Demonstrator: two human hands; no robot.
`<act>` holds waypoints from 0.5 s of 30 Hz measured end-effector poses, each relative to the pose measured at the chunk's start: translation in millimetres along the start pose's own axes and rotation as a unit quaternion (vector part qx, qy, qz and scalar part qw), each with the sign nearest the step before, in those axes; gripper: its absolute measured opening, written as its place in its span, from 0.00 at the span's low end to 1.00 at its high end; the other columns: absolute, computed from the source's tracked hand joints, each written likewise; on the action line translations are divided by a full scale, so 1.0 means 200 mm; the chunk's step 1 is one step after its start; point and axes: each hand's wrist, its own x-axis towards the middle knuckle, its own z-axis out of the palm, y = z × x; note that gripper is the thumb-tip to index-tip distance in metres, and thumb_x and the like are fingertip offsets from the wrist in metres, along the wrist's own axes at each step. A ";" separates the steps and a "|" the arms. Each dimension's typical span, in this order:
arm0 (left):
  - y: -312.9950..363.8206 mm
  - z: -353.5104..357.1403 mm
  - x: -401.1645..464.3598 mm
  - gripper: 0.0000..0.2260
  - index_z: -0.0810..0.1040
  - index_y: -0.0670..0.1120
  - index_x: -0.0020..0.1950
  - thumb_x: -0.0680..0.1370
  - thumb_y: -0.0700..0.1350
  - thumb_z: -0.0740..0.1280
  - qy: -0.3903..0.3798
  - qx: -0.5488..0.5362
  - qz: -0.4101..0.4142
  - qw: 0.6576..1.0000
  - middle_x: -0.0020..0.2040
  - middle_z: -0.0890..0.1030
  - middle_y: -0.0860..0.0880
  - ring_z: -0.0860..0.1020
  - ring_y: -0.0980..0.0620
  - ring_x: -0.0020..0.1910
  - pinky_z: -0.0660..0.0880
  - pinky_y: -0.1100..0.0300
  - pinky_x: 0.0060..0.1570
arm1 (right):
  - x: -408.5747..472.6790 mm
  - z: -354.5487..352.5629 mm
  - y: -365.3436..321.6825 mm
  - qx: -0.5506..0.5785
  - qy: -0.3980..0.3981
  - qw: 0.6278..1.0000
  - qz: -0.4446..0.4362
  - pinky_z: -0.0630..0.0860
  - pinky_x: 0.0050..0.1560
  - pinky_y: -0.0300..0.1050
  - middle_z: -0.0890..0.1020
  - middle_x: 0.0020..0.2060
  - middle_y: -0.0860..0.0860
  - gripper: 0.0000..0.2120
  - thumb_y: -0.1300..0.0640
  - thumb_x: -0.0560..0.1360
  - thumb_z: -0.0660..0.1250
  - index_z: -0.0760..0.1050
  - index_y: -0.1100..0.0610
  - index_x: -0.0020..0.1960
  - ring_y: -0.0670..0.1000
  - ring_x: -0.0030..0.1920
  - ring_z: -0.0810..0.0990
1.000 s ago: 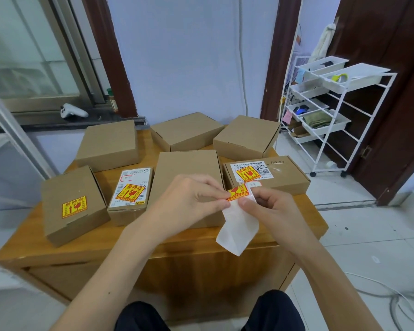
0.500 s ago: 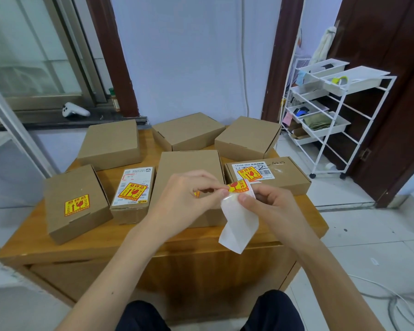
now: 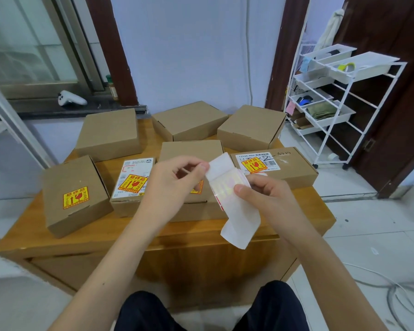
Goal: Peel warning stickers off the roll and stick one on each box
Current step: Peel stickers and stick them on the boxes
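Sat at the tabletop (image 3: 34,237) with seven boxes laid out. Held the strip (image 3: 237,216) up over the front edge, between both hands, just ahead of the middle box (image 3: 189,151). Left hand (image 3: 175,185) closed, fingers (image 3: 202,167) pinching the strip's upper edge. Right hand (image 3: 268,194) closed too, thumb pressed on the strip lower down, the loose tail hanging free below. Showed one sticker (image 3: 225,187) faintly through the back of the paper, between the two grips.

Bore stickers already: left box (image 3: 65,177), white-labelled box (image 3: 139,161), right box (image 3: 294,161). Seemed stickered as well, though mostly hidden behind the left hand: the middle box. Lay bare at the back: three boxes (image 3: 109,132).

Judged thin, light and limp, curling readily. Likely tacky and prone to folding onto itself once free. Best bent sharply backward at the sticker's edge to lift a corner, then taken by that corner alone, glue side kept off the fingers. Little force needed; too quick a tug might tear or crease it.
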 end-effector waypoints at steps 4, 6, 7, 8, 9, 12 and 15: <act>-0.05 -0.04 0.02 0.05 0.83 0.52 0.45 0.77 0.46 0.67 0.021 -0.030 -0.031 0.999 0.35 0.82 0.53 0.79 0.55 0.33 0.79 0.57 0.37 | 0.03 0.04 -0.02 -0.001 -0.006 1.000 0.004 0.77 0.40 0.40 0.84 0.43 0.48 0.06 0.55 0.76 0.66 0.82 0.53 0.49 0.44 0.40 0.82; -0.07 -0.08 0.03 0.05 0.83 0.48 0.46 0.77 0.44 0.67 0.035 -0.065 -0.051 0.996 0.33 0.82 0.52 0.78 0.55 0.31 0.78 0.60 0.35 | 0.05 0.07 -0.03 0.003 -0.014 1.000 0.001 0.77 0.39 0.40 0.84 0.43 0.50 0.06 0.56 0.76 0.66 0.82 0.54 0.49 0.47 0.41 0.82; -0.08 -0.10 0.03 0.05 0.83 0.46 0.46 0.78 0.43 0.66 0.043 -0.088 -0.063 0.993 0.32 0.81 0.52 0.78 0.55 0.30 0.77 0.62 0.34 | 0.06 0.08 -0.05 0.004 -0.018 1.000 -0.003 0.77 0.39 0.40 0.84 0.43 0.51 0.06 0.56 0.76 0.66 0.82 0.54 0.49 0.47 0.41 0.82; -0.09 -0.12 0.04 0.06 0.82 0.44 0.47 0.78 0.42 0.66 0.053 -0.114 -0.076 0.989 0.32 0.80 0.52 0.77 0.55 0.29 0.76 0.64 0.32 | 0.07 0.10 -0.06 0.007 -0.022 1.000 -0.007 0.77 0.38 0.39 0.85 0.43 0.51 0.06 0.55 0.76 0.66 0.82 0.54 0.49 0.47 0.40 0.82; -0.10 -0.15 0.04 0.06 0.82 0.42 0.47 0.78 0.42 0.66 0.066 -0.137 -0.088 0.984 0.32 0.80 0.50 0.76 0.55 0.28 0.76 0.64 0.31 | 0.07 0.11 -0.07 0.011 -0.024 1.000 -0.011 0.77 0.37 0.37 0.85 0.42 0.50 0.06 0.55 0.76 0.66 0.82 0.53 0.49 0.46 0.40 0.82; -0.16 -0.24 0.05 0.07 0.82 0.44 0.49 0.78 0.43 0.65 0.110 -0.146 -0.114 0.977 0.37 0.82 0.47 0.77 0.55 0.29 0.76 0.65 0.31 | 0.11 0.16 -0.10 0.032 -0.025 0.999 -0.023 0.77 0.34 0.35 0.85 0.39 0.49 0.06 0.57 0.75 0.66 0.82 0.55 0.48 0.43 0.37 0.81; -0.23 -0.33 0.06 0.06 0.82 0.49 0.48 0.78 0.45 0.65 0.134 -0.113 -0.122 0.977 0.39 0.84 0.50 0.79 0.55 0.30 0.77 0.65 0.33 | 0.15 0.22 -0.12 0.045 -0.038 0.998 -0.035 0.76 0.32 0.33 0.84 0.36 0.45 0.05 0.58 0.74 0.66 0.82 0.54 0.46 0.41 0.36 0.81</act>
